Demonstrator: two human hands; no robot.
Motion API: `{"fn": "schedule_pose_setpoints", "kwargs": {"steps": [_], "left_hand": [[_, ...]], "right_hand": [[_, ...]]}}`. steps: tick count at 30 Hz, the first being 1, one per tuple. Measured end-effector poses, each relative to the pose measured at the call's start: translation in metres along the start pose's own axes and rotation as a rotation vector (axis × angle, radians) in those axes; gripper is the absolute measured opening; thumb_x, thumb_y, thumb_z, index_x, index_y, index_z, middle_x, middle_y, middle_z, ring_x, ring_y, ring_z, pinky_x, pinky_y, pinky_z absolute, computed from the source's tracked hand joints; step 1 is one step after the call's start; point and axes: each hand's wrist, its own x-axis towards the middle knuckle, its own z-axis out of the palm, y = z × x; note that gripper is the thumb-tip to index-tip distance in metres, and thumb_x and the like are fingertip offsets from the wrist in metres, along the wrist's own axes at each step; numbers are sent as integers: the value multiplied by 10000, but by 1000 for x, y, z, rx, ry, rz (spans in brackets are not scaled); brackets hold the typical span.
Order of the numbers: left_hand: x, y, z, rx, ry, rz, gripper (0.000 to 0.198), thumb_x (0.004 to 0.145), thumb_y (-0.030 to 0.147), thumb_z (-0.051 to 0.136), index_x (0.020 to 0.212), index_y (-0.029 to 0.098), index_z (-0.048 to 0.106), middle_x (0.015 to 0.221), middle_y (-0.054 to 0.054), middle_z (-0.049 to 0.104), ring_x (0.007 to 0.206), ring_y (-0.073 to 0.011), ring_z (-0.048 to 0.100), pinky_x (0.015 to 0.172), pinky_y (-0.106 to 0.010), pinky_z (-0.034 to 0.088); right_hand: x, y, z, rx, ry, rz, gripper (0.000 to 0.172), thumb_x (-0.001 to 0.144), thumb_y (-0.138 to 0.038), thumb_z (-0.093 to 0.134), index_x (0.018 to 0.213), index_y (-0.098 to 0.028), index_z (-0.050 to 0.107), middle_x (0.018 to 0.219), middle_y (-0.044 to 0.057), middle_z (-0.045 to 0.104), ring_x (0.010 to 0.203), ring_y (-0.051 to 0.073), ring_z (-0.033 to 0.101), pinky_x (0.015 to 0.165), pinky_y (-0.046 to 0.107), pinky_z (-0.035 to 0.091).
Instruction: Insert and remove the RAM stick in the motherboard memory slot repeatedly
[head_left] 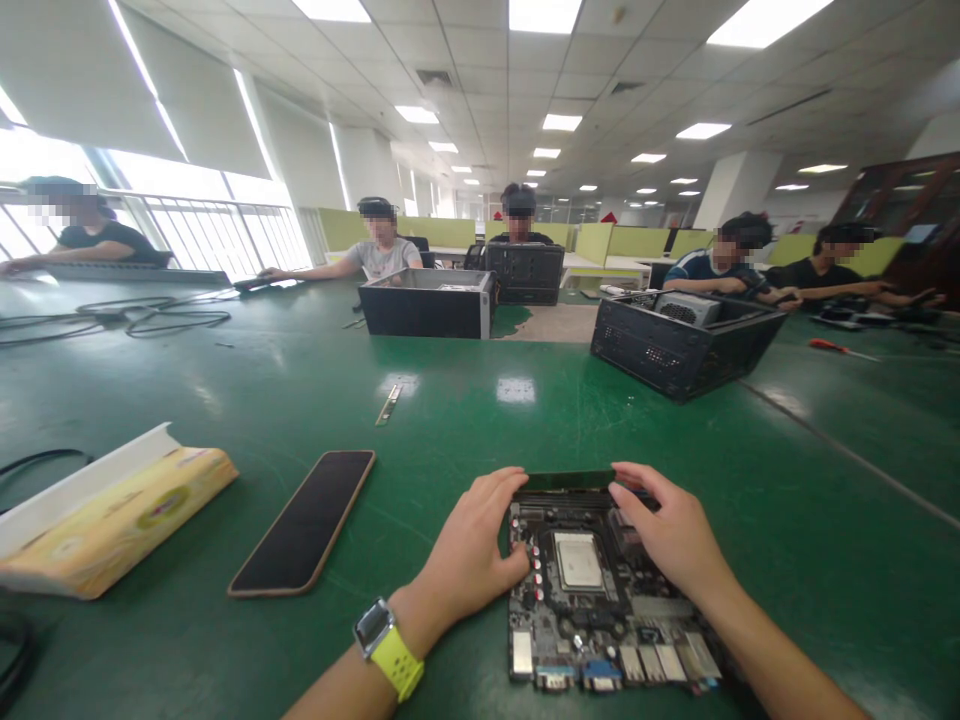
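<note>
A motherboard (555, 610) lies flat on the green table in front of me, its ports toward me and a silver processor (579, 562) in its socket. Along its far edge, a green RAM stick (570, 481) stands on its long side above the memory slots. My left hand (469, 545) has its fingertips on the stick's left end, with the thumb by the board's left edge. At the other end, my right hand (675, 535) pinches the stick between thumb and fingers. Whether the stick sits in a slot I cannot tell.
To the left are a phone (304, 525) and a yellow tissue pack (120, 530). Another RAM stick (388, 405) lies farther off. Computer cases (427, 312) (675, 350), a red screwdriver (840, 349) and cables (150, 318) are beyond. Several people sit around the table.
</note>
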Motion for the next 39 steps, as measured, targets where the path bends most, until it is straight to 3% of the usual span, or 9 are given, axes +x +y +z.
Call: {"fn": "schedule_pose_setpoints", "kwargs": {"steps": [21, 31, 39], "left_hand": [[-1, 0, -1, 3, -16, -11, 607, 699, 126, 568, 1292, 172, 447, 1393, -105, 439, 1280, -246, 402, 1097, -433, 328], [0, 3, -2, 4, -11, -12, 563, 697, 126, 570, 1250, 188, 484, 1316, -102, 488, 1218, -254, 447, 1056, -436, 370], [0, 3, -3, 2, -35, -17, 540, 706, 127, 563, 1237, 180, 484, 1278, -102, 500, 1186, -244, 462, 1041, -419, 380]], "right_hand": [[-1, -3, 0, -3, -6, -5, 363, 827, -431, 513, 1080, -201, 637, 1033, 86, 699, 904, 233, 675, 778, 376, 562], [-1, -5, -1, -6, -9, -4, 345, 811, -423, 525, 1046, -204, 650, 1016, 77, 703, 909, 235, 668, 735, 357, 565], [0, -2, 1, -41, -16, -9, 340, 815, -424, 512, 1023, -194, 650, 1008, 75, 697, 927, 234, 647, 812, 386, 530]]}}
